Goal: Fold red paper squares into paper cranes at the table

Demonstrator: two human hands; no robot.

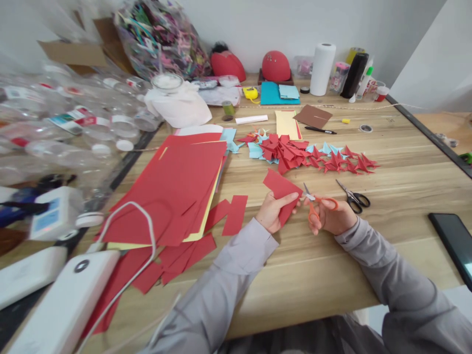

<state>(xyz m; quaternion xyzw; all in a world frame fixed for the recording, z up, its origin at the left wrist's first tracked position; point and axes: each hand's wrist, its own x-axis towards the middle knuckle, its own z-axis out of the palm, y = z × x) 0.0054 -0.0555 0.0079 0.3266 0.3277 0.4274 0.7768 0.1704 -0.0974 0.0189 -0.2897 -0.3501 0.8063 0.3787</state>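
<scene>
My left hand (273, 211) grips a piece of red paper (282, 187), thumb on top and fingers beneath. Orange-handled scissors (312, 202) are in my right hand (335, 216), fingers through the loops and blades parted. They stand close to the right edge of the red paper; whether they touch it I cannot tell. Beyond my hands lies a heap of folded red paper shapes (283, 150), with light blue ones (326, 149) among them. Black-handled scissors (356, 199) rest to the right of my right hand. Left of my left hand are cut red strips (235, 215).
A stack of red sheets (184, 172) covers the table's left part. Clear plastic bottles (66, 147) crowd beyond the left edge, near a white power bank (70, 305) with a cable. A phone (455, 246) lies at the right. Paper roll (322, 69) and red domes (276, 66) stand at the back.
</scene>
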